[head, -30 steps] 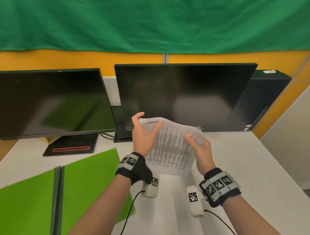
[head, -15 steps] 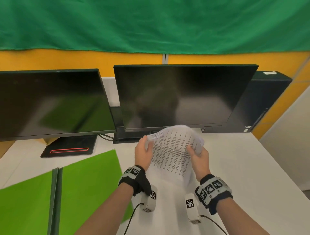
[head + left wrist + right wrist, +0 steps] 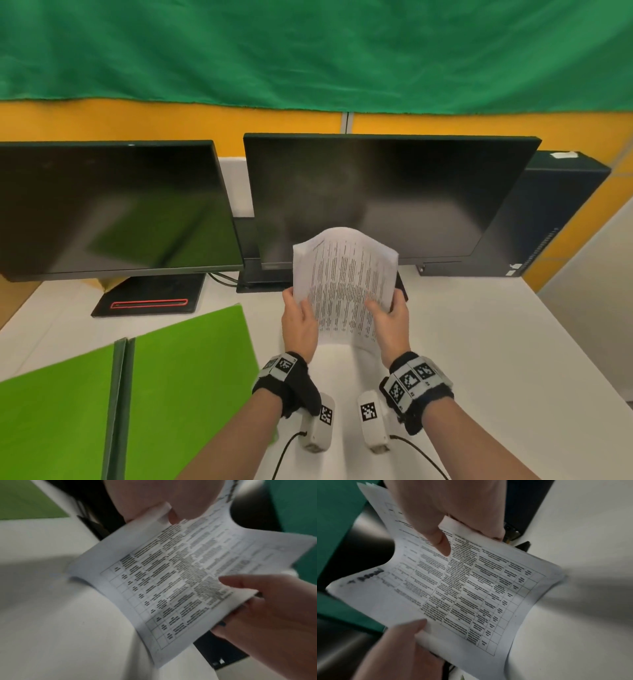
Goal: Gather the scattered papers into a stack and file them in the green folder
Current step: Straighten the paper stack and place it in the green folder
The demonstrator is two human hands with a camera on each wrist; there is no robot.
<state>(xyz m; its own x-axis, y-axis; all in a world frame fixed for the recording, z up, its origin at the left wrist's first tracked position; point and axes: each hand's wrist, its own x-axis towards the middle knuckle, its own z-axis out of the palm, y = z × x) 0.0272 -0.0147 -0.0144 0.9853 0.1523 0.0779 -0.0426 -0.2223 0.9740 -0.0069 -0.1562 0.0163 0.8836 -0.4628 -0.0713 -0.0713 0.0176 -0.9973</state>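
Papers [image 3: 344,291], printed with ruled tables, stand bowed above the desk [image 3: 479,342]; left hand [image 3: 299,325] and right hand [image 3: 390,320] pinch opposite side edges, thumbs on the printed face.

A white desk [image 3: 496,342] carries an open green folder [image 3: 188,370] lying flat at the near left, 2 dark monitors [image 3: 113,205] on stands along the back, and a dark computer case [image 3: 555,219] at the far right
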